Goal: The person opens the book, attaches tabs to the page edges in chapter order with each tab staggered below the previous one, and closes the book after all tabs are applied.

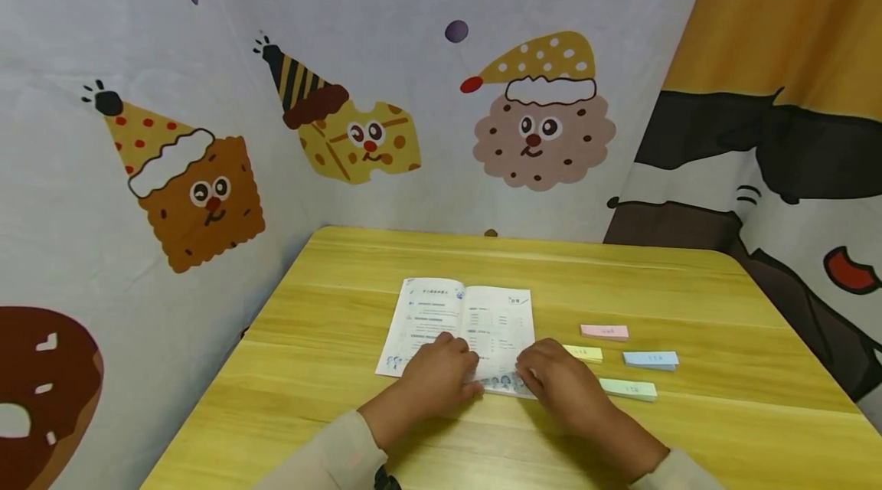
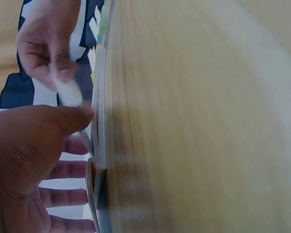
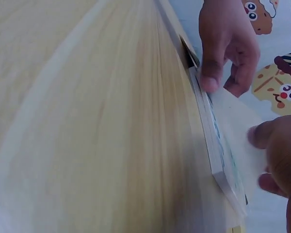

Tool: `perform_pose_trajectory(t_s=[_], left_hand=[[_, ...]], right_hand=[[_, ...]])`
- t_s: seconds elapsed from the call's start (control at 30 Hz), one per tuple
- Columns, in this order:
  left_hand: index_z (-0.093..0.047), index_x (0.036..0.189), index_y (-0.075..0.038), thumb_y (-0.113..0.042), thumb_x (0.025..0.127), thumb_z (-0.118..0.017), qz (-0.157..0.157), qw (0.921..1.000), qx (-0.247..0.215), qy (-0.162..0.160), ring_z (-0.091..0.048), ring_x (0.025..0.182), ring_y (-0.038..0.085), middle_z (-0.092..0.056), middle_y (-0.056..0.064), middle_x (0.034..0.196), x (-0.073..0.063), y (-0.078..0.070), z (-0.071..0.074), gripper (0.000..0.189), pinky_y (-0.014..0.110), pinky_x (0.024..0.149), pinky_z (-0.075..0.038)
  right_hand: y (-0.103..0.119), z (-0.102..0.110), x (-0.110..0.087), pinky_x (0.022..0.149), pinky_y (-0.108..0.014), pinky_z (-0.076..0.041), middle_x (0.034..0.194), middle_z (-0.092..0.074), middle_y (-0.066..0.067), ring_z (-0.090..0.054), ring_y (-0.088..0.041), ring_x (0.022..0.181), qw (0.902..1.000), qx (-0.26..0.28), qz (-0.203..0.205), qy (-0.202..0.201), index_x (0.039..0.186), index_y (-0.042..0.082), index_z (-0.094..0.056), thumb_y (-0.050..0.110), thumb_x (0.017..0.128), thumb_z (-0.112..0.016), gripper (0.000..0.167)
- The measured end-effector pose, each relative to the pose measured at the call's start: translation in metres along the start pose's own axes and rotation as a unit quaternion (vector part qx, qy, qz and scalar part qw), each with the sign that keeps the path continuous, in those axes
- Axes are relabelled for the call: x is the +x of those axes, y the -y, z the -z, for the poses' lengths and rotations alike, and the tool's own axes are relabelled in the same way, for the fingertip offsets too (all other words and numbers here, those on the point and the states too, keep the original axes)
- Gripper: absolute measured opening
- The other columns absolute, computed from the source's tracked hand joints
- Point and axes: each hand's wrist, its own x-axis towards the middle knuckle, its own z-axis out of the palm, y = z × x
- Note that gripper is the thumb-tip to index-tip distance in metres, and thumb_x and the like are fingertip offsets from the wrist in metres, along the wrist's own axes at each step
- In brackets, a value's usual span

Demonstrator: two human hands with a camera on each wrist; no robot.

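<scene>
Nearest, the left hand [image 1: 444,371] rests on the lower part of the open book [image 1: 434,306], its fingers laid fairly straight and gripping nothing. Beside it the right hand [image 1: 561,383] pinches the near right corner of a lifted page [image 1: 503,341]. The book lies on the worktop [image 1: 331,337], left of the middle and well in from the left edge. A hard tug could crease or tear the page; a loose pinch could drop it or catch two sheets. Should the left hand press too lightly, the book might skid or close.

The green slip [image 1: 628,389] and the partly hidden yellow slip [image 1: 586,354] lie close to the right hand, so a sideways sweep could push them towards the right edge. Farther off, the blue slip [image 1: 651,360] and pink slip [image 1: 604,331] look safer.
</scene>
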Motion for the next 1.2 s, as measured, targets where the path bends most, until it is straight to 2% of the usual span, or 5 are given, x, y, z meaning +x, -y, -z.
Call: perform_pose_trajectory(t_s=[0.23,0.47,0.67,0.87,1.2], left_hand=[[-0.067,0.117,-0.013,-0.029,0.098,-0.063,0.043,0.9986,-0.028,-0.013,-0.062,0.090,0.018,-0.069,0.000,0.098,0.002,-0.001,-0.002,0.025,0.036,0.068,-0.054],[-0.032,0.156,-0.006,-0.032,0.103,-0.061,0.148,0.9738,-0.133,-0.111,-0.068,0.093,0.027,-0.069,0.013,0.107,-0.001,-0.002,0.002,0.066,0.041,0.069,-0.056],[-0.030,0.162,-0.018,-0.009,0.090,-0.075,0.185,0.9586,-0.004,-0.216,-0.051,0.127,0.040,-0.046,0.024,0.142,-0.002,0.005,0.005,0.085,0.045,0.084,-0.057],[-0.056,0.148,-0.032,0.002,0.087,-0.074,0.127,0.9824,0.106,-0.087,-0.010,0.153,0.045,-0.027,0.017,0.165,-0.007,0.010,0.009,0.072,0.062,0.120,-0.013],[-0.072,0.110,-0.012,-0.018,0.099,-0.064,0.009,0.9954,0.095,-0.014,-0.054,0.129,0.030,-0.066,0.003,0.126,-0.011,0.005,0.007,0.015,0.044,0.112,-0.040]], right_hand=[[0.007,0.000,0.002,0.068,-0.029,-0.058,0.130,-0.056,-0.009,-0.068,-0.021,0.093,0.9955,0.024,-0.037,-0.084,0.125,0.008,-0.060,0.014,0.077,-0.092,0.058],[0.005,-0.001,-0.004,0.095,-0.043,-0.053,0.123,-0.067,-0.005,-0.063,-0.024,0.116,0.9961,0.026,-0.025,0.080,0.115,0.010,-0.071,0.030,0.085,-0.085,0.039],[0.000,-0.001,-0.007,0.096,-0.042,-0.053,0.119,-0.069,-0.005,-0.064,-0.024,0.112,0.9929,0.036,0.010,0.113,0.104,0.010,-0.074,0.022,0.087,-0.083,0.023],[-0.003,0.000,-0.007,0.095,-0.042,-0.053,0.117,-0.070,-0.004,-0.065,-0.024,0.111,0.9930,0.030,0.023,0.112,0.101,0.012,-0.077,0.019,0.086,-0.083,0.018],[-0.005,0.001,-0.007,0.094,-0.043,-0.054,0.117,-0.071,-0.002,-0.066,-0.023,0.109,0.9925,0.038,0.021,0.115,0.100,0.015,-0.078,0.019,0.084,-0.085,0.017]])
